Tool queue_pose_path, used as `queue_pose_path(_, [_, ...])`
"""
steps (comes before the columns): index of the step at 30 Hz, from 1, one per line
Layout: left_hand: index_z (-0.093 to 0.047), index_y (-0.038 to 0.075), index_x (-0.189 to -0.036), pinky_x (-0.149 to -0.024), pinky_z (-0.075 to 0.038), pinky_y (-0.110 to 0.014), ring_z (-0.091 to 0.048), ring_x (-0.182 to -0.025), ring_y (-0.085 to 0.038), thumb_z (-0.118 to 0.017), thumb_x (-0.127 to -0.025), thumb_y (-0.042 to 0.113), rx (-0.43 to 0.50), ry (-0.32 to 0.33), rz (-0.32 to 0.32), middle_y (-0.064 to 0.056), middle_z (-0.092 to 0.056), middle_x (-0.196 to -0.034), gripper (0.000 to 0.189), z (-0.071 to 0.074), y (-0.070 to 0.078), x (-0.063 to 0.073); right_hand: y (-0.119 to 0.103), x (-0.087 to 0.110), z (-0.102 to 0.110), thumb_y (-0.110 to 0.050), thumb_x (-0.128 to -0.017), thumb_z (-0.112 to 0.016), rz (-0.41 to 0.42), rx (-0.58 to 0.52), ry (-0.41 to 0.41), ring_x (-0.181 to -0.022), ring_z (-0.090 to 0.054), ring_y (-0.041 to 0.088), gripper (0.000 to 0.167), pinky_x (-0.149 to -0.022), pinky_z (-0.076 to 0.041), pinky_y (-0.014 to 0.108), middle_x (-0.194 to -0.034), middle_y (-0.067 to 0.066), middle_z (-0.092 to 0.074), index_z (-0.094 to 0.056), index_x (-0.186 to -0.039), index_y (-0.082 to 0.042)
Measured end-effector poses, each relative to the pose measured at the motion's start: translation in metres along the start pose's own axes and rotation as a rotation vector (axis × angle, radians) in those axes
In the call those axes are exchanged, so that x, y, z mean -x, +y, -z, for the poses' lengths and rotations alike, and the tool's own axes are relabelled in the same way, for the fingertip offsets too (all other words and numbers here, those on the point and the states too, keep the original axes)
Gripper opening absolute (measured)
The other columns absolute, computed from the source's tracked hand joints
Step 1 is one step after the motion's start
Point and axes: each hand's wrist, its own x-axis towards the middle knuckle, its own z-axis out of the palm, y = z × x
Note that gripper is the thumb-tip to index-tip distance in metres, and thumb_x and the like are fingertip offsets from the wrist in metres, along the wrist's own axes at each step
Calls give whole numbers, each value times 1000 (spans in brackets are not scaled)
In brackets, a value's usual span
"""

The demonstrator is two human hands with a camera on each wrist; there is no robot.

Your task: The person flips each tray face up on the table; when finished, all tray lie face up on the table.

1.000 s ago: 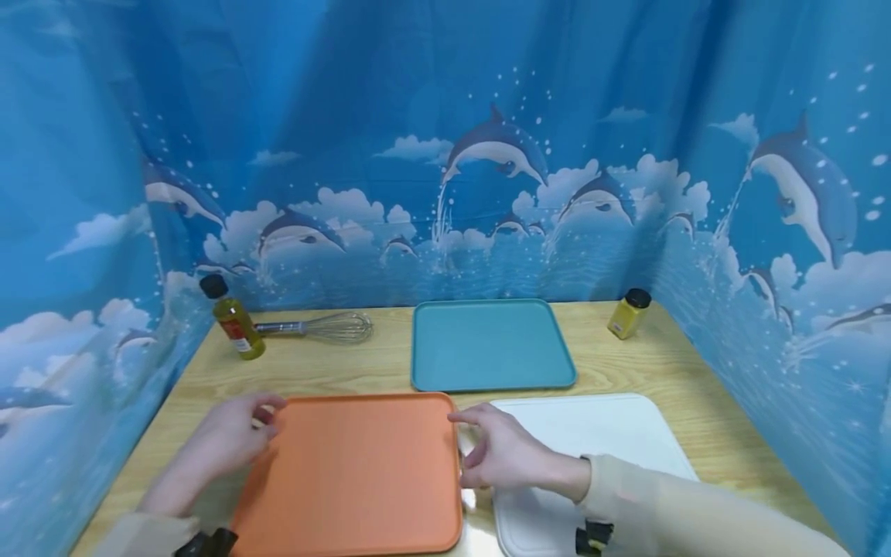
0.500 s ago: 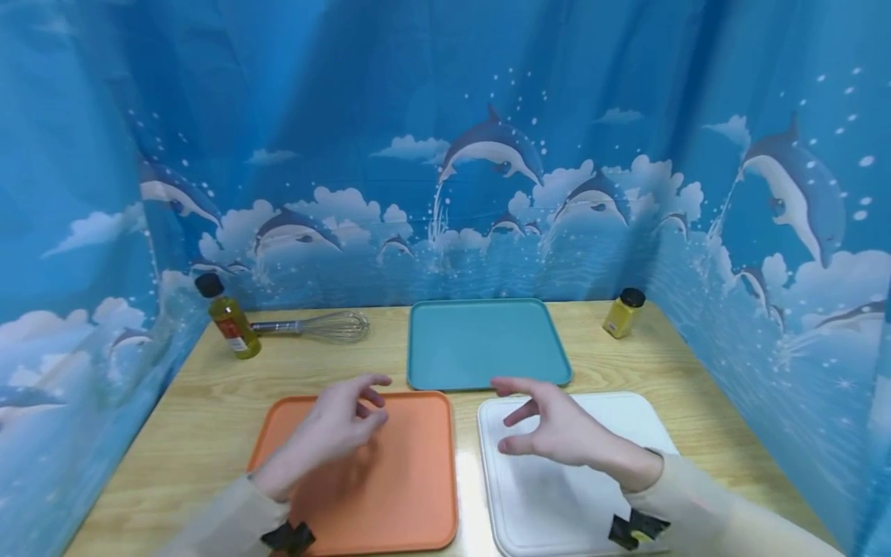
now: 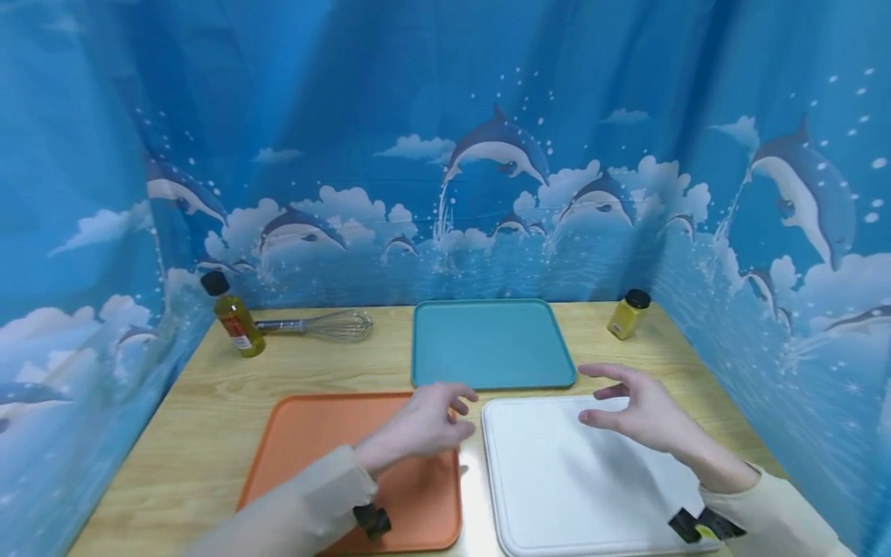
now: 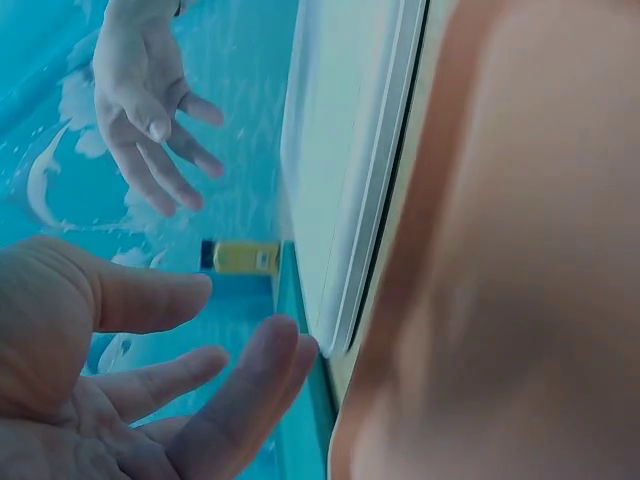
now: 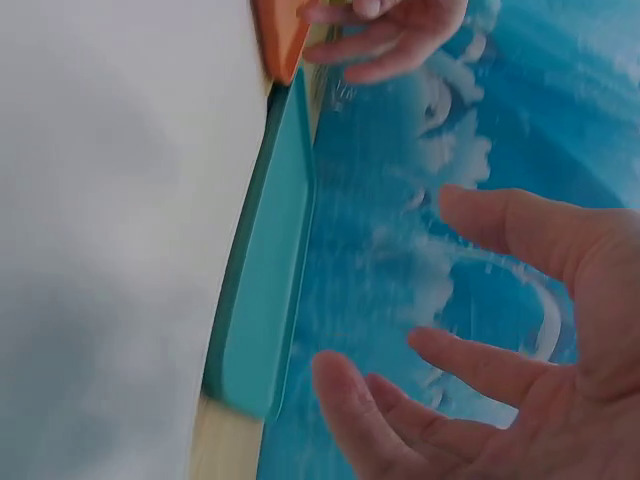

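My left hand (image 3: 426,422) hovers above the right part of an orange tray (image 3: 327,441), its fingers loosely bent around nothing. Over the far right part of a white tray (image 3: 557,480) hangs my right hand (image 3: 643,410), thumb and fingers spread apart with only air between them. Behind both lies a teal tray (image 3: 494,344). The left wrist view shows the left hand (image 4: 170,380) apart from the orange tray (image 4: 520,250). In the right wrist view the fingers of the right hand (image 5: 500,340) are apart, with the teal tray (image 5: 265,270) beyond.
At the back left stand an oil bottle (image 3: 238,319) with a dark cap and, beside it, a whisk (image 3: 334,326) lying flat. A small yellow jar (image 3: 629,314) with a black lid is at the back right. A blue dolphin curtain (image 3: 390,116) encloses the wooden table (image 3: 160,456).
Both hands have moved right: the left from the orange tray's left edge across it, the right from between the trays to over the white one. The trays look unmoved.
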Motion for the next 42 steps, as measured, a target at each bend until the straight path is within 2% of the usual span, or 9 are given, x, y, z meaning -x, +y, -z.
queue_pose_path(3, [-71,8,-145,-94,-69,-45,-79,-118,-31,-79,-101,16,-46,-26,9,-20,-78,-137,45,-11,7,-7,21,2,14,-25,-97,-89,-37,43,-10,-128,-73,51,73,-87,-70,46,-164,33,-56,-58,-159,2])
queue_pose_path(6, [-73,8,-143,-83,-67,-36,-80,-89,-23,-81,-99,17,-90,-29,12,-20,-81,-128,45,-21,11,-12,41,2,27,-26,-99,-87,-79,79,-31,-129,-71,56,73,-90,-70,51,-162,37,-56,-57,-158,6])
queue_pose_path(10, [-73,4,-142,-75,-57,-26,-60,-61,-9,-84,-96,16,-142,-22,-11,-10,-81,-108,49,-30,13,-17,63,2,42,-33,-101,-86,-171,139,-54,-132,-67,60,76,-94,-69,56,-162,39,-53,-56,-159,6])
queue_pose_path(17, [-73,3,-142,-68,-51,-22,-46,-50,-7,-84,-96,17,-165,-21,-14,4,-61,-69,50,-34,13,-21,91,6,51,-37,-96,-90,-217,223,-109,-124,-69,62,77,-89,-69,55,-156,46,-54,-62,-153,6])
queue_pose_path(24, [-71,2,-147,-59,-46,-23,-39,-46,-7,-83,-97,16,-114,-23,0,7,-54,-69,53,-36,12,-19,105,13,43,-37,-92,-94,-229,245,-143,-109,-74,34,72,-76,-59,35,-146,40,-66,-70,-146,3])
queue_pose_path(27, [-70,2,-148,-57,-51,-24,-49,-46,-8,-82,-98,15,-34,-30,20,4,-56,-65,53,-35,9,-18,104,11,38,-36,-90,-96,-212,238,-129,-110,-73,33,72,-76,-57,33,-145,39,-67,-71,-145,3])
queue_pose_path(32, [-72,4,-144,-61,-66,-34,-73,-63,-20,-82,-98,12,177,-14,83,-14,-77,-104,47,-36,5,-14,101,9,30,-37,-84,-100,-189,263,-118,-126,-70,53,79,-90,-65,49,-150,39,-65,-70,-147,1])
queue_pose_path(35, [-73,6,-142,-66,-69,-38,-76,-72,-25,-82,-98,12,269,14,108,-24,-74,-133,45,-37,3,-12,99,9,29,-35,-82,-101,-186,283,-110,-126,-69,55,83,-95,-65,60,-147,38,-66,-68,-148,1])
queue_pose_path(42, [-75,10,-140,-82,-70,-44,-72,-102,-25,-82,-97,11,311,60,109,-21,-73,-133,44,-42,2,-10,98,10,24,-32,-76,-103,-227,305,-89,-112,-71,37,91,-85,-60,46,-138,34,-70,-65,-152,-2])
